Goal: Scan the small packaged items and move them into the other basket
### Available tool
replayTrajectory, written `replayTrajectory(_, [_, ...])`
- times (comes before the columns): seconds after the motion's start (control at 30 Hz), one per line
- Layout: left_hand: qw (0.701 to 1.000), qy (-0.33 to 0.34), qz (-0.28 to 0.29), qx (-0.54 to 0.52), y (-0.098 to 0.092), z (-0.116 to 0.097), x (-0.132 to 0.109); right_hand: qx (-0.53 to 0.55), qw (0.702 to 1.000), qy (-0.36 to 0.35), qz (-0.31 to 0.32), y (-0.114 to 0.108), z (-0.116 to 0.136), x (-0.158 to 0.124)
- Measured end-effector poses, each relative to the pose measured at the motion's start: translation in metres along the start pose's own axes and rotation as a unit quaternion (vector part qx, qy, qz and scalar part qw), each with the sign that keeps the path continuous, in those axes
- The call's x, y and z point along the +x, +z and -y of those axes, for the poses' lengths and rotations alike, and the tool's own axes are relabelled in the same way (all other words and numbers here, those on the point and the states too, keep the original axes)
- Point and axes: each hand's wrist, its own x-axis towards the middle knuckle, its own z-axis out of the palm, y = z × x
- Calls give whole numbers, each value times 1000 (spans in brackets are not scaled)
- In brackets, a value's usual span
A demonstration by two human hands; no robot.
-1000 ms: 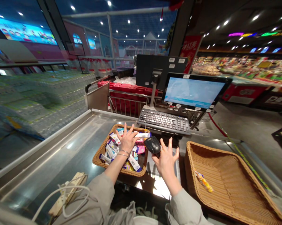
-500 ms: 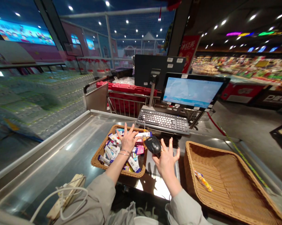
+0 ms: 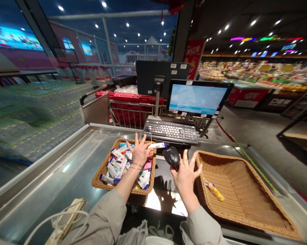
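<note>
My left hand [image 3: 140, 153] is over the left wicker basket [image 3: 96, 177], fingers spread at the top. Its thumb side pinches a slim white packet with purple ends and a barcode [image 3: 157, 145], which sticks out past the basket's right rim. More small white, purple and pink packets [image 3: 115, 166] fill that basket. In my right hand [image 3: 186, 175] is a black barcode scanner [image 3: 171, 156], its head angled toward the packet and its grip mostly hidden by my fingers. Beside that hand stands a larger wicker basket [image 3: 241, 183] with one yellow-and-orange twisted packet [image 3: 214, 190] inside.
A keyboard [image 3: 171, 131] lies behind the baskets, with a lit monitor [image 3: 196, 98] and a second dark screen [image 3: 160, 76] above it. A power strip with white cables [image 3: 69, 216] rests at the counter's lower left. The metal counter [image 3: 58, 170] has a raised rim.
The view has swung right, so the surroundings shift left. My left hand and its packet have moved right relative to the basket. My right hand has carried the scanner slightly rightward.
</note>
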Motion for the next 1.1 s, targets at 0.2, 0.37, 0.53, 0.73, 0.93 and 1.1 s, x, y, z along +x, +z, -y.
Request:
replayTrajectory(0.2, [1000, 23, 3, -17, 8, -17, 5, -21, 999, 28, -14, -2, -15, -2])
replayTrajectory(0.37, [999, 44, 5, -27, 13, -32, 10, -36, 997, 57, -22, -6, -28, -4])
replayTrajectory(0.53, [997, 61, 14, -44, 18, -51, 14, -43, 995, 78, -35, -10, -43, -8])
replayTrajectory(0.73, [994, 86, 28, -60, 27, -74, 15, -52, 991, 107, -61, -19, -61, -12])
replayTrajectory(0.93, [989, 116, 41, -77, 35, -94, 17, -67, 985, 143, -73, -28, -79, -16])
replayTrajectory(1.1, [985, 134, 61, -94, 37, -115, 18, -76, 980, 172, -70, -36, -94, -21])
